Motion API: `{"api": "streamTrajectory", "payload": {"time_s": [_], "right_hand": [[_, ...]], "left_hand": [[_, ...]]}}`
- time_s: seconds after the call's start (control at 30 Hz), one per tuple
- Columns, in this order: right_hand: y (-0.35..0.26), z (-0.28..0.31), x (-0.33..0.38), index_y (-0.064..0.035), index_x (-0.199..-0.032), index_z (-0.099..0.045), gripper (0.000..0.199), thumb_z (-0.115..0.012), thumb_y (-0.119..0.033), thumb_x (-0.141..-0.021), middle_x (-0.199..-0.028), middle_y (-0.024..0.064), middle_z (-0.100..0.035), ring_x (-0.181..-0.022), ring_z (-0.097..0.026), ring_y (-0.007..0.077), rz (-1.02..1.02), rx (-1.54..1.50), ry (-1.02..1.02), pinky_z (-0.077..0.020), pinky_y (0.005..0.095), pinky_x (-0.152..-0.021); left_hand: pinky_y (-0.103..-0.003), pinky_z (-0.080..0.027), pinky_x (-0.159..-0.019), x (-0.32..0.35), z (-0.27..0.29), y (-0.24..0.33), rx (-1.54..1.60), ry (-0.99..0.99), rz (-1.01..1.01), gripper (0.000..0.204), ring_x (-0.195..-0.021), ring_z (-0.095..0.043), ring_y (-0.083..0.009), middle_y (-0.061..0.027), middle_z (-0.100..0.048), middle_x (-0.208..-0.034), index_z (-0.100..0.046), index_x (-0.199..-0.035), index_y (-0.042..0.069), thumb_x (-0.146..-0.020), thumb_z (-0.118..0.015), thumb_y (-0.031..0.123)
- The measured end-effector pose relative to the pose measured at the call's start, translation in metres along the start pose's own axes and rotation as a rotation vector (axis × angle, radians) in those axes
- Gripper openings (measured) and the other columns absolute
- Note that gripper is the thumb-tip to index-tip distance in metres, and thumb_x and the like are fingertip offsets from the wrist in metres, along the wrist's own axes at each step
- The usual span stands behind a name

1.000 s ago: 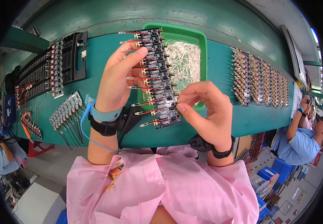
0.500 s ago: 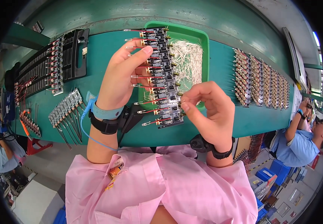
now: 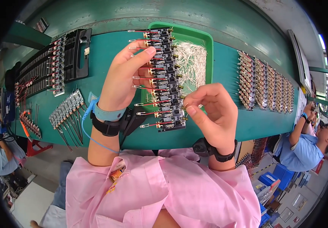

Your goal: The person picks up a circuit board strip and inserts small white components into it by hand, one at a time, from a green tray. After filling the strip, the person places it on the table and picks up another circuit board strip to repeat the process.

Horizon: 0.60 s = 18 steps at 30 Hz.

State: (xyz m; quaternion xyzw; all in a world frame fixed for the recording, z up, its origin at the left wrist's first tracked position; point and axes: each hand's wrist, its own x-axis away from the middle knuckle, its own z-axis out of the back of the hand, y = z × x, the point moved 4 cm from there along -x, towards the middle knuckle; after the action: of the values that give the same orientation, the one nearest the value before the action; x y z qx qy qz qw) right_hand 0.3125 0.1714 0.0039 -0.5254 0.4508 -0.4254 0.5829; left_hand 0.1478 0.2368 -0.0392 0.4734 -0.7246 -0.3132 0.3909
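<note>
A long black circuit board panel is held upright over the bench by my left hand, whose thumb lies across the front while the fingers go behind it. Small clear-tipped parts on red leads stick out along its left side. Short brass-coloured pieces line the right side. At the lower right edge, my right hand pinches thumb and forefinger together by one of these brass pieces; whatever lies between the fingertips is too small to make out. Behind the panel sits a green tray with many thin white sticks, partly hidden by the board and hands.
Rows of finished-looking boards with round parts stand on the right of the green bench. To the left lie a black rack with boards and another board with long dark leads. A co-worker sits at far right.
The panel's lower end has turned slightly, and my right fingertips have shifted a little lower along its edge. A person's leg and hand have come into view at the lower left.
</note>
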Motion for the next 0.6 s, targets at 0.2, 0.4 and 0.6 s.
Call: {"api": "streamTrajectory", "payload": {"time_s": [0.2, 0.4, 0.6], "right_hand": [[-0.0017, -0.0007, -0.0004, 0.0023, -0.093, -0.049, 0.022, -0.058, 0.009, -0.074, -0.084, 0.0089, -0.058, -0.076, -0.055, 0.0129, 0.009, 0.041, -0.023, -0.0431, 0.0249, -0.069], [0.0015, -0.0013, 0.0004, 0.0021, -0.093, -0.048, 0.021, -0.057, 0.009, -0.075, -0.085, 0.0092, -0.058, -0.076, -0.054, 0.0127, 0.047, 0.124, -0.012, -0.0429, 0.0248, -0.069], [0.0028, -0.0015, 0.0039, 0.0022, -0.093, -0.047, 0.018, -0.054, 0.009, -0.078, -0.085, 0.0094, -0.057, -0.078, -0.053, 0.0133, 0.120, 0.210, -0.005, -0.0433, 0.0259, -0.069]], "left_hand": [[-0.021, -0.044, -0.044, -0.0016, 0.0019, -0.0025, 0.009, -0.008, -0.016, 0.021, -0.057, -0.058, -0.0088, -0.0016, -0.058, -0.076, -0.049, -0.100, 0.009, -0.085, -0.055, 0.023], [-0.021, -0.044, -0.043, -0.0013, 0.0017, -0.0017, 0.019, -0.025, -0.007, 0.022, -0.057, -0.058, -0.0085, -0.0016, -0.058, -0.076, -0.049, -0.100, 0.009, -0.085, -0.055, 0.024], [-0.021, -0.044, -0.043, -0.0013, -0.0022, 0.0001, 0.002, -0.002, 0.012, 0.021, -0.058, -0.058, -0.0088, -0.0019, -0.059, -0.078, -0.049, -0.101, 0.009, -0.086, -0.054, 0.023]]}}
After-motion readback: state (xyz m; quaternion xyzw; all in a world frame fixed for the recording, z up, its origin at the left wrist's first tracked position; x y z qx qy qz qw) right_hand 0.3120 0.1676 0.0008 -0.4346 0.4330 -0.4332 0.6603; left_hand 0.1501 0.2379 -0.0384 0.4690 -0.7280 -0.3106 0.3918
